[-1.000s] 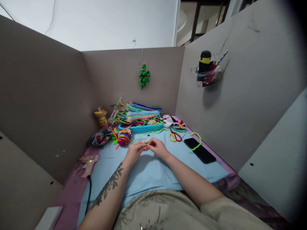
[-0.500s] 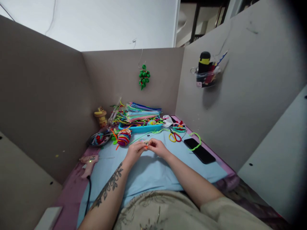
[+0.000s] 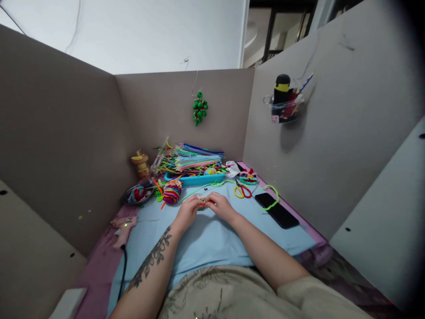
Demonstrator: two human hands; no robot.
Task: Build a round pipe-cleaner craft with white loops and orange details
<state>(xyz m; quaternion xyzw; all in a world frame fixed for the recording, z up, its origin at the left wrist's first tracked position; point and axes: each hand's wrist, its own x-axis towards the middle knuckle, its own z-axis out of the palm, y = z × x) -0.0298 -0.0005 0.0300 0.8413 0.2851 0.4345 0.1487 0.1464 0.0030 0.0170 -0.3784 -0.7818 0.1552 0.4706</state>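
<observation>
My left hand (image 3: 187, 212) and my right hand (image 3: 220, 207) meet above the middle of the blue cloth (image 3: 212, 243). Between their closed fingertips is a small pale-and-orange piece (image 3: 202, 199), mostly covered by the fingers, so its kind does not show. A light green pipe cleaner (image 3: 220, 182) runs across the cloth just beyond the hands. To the left of them stands a striped, many-coloured pipe-cleaner bundle (image 3: 172, 192). Scissors (image 3: 242, 191) with yellow and red handles lie to the right.
Behind, a blue tray (image 3: 199, 180) bears heaped pipe cleaners (image 3: 199, 157). At left are a glue gun (image 3: 125, 228) with its cord, a dark bowl (image 3: 128, 195) and a yellow cup (image 3: 141, 165). A phone (image 3: 280, 212) lies right, and a clear holder (image 3: 285, 110) hangs on the partition.
The fingertips have shifted slightly around the small piece, and a little more of its pale part shows. The view has tilted a touch; the things on the table have stayed put.
</observation>
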